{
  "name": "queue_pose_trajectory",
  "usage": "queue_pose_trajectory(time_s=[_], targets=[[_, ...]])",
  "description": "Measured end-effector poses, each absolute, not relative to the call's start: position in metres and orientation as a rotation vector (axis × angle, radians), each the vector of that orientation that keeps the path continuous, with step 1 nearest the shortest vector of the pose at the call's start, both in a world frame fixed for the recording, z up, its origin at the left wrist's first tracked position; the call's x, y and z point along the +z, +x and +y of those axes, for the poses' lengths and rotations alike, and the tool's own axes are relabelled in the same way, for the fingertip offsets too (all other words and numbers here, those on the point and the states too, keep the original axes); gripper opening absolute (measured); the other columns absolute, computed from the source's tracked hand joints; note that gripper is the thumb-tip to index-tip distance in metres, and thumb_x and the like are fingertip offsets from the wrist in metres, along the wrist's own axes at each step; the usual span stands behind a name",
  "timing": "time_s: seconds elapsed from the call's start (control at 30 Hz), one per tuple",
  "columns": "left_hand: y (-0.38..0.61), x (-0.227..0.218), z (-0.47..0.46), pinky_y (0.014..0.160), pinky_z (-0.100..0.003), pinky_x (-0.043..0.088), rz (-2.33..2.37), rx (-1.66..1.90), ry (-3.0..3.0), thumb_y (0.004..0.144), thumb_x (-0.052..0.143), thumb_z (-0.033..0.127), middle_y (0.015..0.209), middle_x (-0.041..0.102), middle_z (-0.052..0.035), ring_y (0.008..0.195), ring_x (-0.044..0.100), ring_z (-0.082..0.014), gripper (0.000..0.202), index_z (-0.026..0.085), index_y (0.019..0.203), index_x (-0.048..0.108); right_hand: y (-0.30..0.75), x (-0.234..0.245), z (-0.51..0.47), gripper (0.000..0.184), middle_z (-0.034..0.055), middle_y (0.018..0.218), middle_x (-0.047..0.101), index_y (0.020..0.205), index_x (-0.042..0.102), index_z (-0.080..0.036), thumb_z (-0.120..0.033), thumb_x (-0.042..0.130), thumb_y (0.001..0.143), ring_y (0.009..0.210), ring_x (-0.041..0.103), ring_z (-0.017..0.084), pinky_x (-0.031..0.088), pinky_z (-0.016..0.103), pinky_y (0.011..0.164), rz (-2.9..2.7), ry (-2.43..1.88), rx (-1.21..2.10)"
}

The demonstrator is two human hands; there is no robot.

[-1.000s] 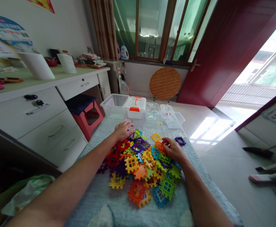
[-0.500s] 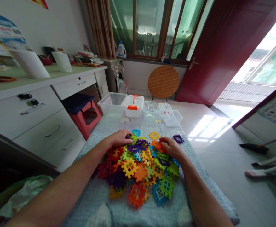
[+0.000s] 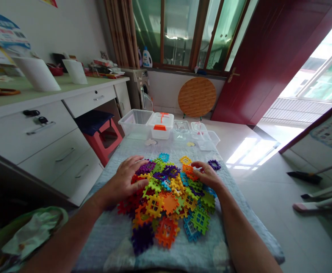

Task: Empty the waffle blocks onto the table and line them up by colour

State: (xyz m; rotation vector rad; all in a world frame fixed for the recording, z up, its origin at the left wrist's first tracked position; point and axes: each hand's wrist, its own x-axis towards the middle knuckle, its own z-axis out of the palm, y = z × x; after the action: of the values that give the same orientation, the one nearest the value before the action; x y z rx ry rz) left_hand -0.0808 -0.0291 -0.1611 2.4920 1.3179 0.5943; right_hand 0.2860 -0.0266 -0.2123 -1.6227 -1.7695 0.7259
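A heap of several coloured plastic interlocking square tiles [image 3: 168,197] lies on a table covered with a pale blue quilted cloth [image 3: 111,242]. My left hand [image 3: 126,178] lies flat on the left side of the heap, fingers spread over purple and red tiles. My right hand [image 3: 207,176] rests on the right side of the heap, its fingers curled on an orange tile [image 3: 188,170]. A lone purple tile [image 3: 214,164] lies just beyond my right hand. A blue tile [image 3: 163,156] and a yellow tile [image 3: 185,160] sit at the heap's far edge.
Clear plastic boxes [image 3: 136,121] and a white box with an orange latch [image 3: 160,127] stand at the table's far end. A white desk with drawers [image 3: 41,132] and a red stool [image 3: 103,140] are on the left. A dark red door [image 3: 268,57] stands open on the right.
My left hand has drawn back toward me along the left side of the heap, dragging tiles with it. My right hand stayed nearly in place on the orange tile.
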Motion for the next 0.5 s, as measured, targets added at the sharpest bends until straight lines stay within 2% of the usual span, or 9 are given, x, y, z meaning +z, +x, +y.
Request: queue_pose_trajectory(time_s=[0.03,0.1,0.17,0.23,0.3,0.4,0.5], targets=[[-0.080,-0.161,-0.046,0.114,-0.053,0.027,1.243,0.589,2.558,0.084,0.052,0.065,0.149,0.042,-0.0109,0.141,0.033,-0.0333,0.068,0.027,0.140,0.048,0.285,-0.213,-0.026,0.036,0.0069,0.105,0.070,0.109,0.069,-0.020,-0.035,0.064,0.077,0.086,0.063,0.019,0.050,0.032,0.079,-1.822,-1.618,0.704],[-0.076,-0.164,-0.076,0.114,-0.059,0.023,1.083,0.529,2.701,0.073,0.061,0.071,0.154,0.037,-0.0107,0.142,0.029,-0.0373,0.085,0.032,0.146,0.040,0.282,-0.215,-0.024,0.035,0.0068,0.103,0.070,0.106,0.070,-0.020,-0.035,0.067,0.075,0.087,0.062,0.020,0.049,0.033,0.081,-1.919,-1.593,0.646],[-0.070,-0.171,-0.100,0.113,-0.065,0.020,0.948,0.438,2.808,0.062,0.066,0.077,0.156,0.032,-0.0110,0.142,0.027,-0.0415,0.100,0.034,0.148,0.036,0.279,-0.217,-0.021,0.028,0.0063,0.098,0.070,0.099,0.072,-0.020,-0.034,0.065,0.076,0.087,0.062,0.020,0.048,0.033,0.082,-1.947,-1.567,0.597],[-0.066,-0.179,-0.115,0.113,-0.067,0.019,0.876,0.371,2.874,0.058,0.070,0.075,0.158,0.029,-0.0105,0.141,0.027,-0.0427,0.106,0.035,0.149,0.034,0.278,-0.219,-0.019,0.024,0.0059,0.092,0.071,0.092,0.072,-0.018,-0.034,0.059,0.079,0.084,0.062,0.020,0.048,0.032,0.079,-1.879,-1.566,0.593],[-0.064,-0.184,-0.120,0.114,-0.067,0.019,0.869,0.351,2.916,0.062,0.074,0.064,0.159,0.028,-0.0095,0.141,0.028,-0.0413,0.101,0.036,0.150,0.032,0.279,-0.219,-0.017,0.027,0.0053,0.084,0.070,0.088,0.071,-0.017,-0.038,0.055,0.081,0.079,0.062,0.020,0.048,0.031,0.074,-1.746,-1.574,0.603],[-0.065,-0.187,-0.118,0.116,-0.064,0.019,0.899,0.410,2.952,0.072,0.071,0.039,0.158,0.031,-0.0072,0.142,0.030,-0.0369,0.085,0.034,0.149,0.034,0.288,-0.216,-0.016,0.032,0.0038,0.077,0.068,0.086,0.068,-0.018,-0.046,0.053,0.082,0.073,0.060,0.018,0.048,0.030,0.069,-1.529,-1.547,0.622],[-0.069,-0.187,-0.115,0.119,-0.059,0.020,0.911,0.512,2.965,0.074,0.062,0.022,0.154,0.038,-0.0059,0.141,0.033,-0.0325,0.078,0.032,0.147,0.037,0.299,-0.213,-0.018,0.037,0.0018,0.070,0.064,0.094,0.064,-0.018,-0.050,0.056,0.078,0.063,0.057,0.016,0.047,0.028,0.061,-1.304,-1.512,0.679]])
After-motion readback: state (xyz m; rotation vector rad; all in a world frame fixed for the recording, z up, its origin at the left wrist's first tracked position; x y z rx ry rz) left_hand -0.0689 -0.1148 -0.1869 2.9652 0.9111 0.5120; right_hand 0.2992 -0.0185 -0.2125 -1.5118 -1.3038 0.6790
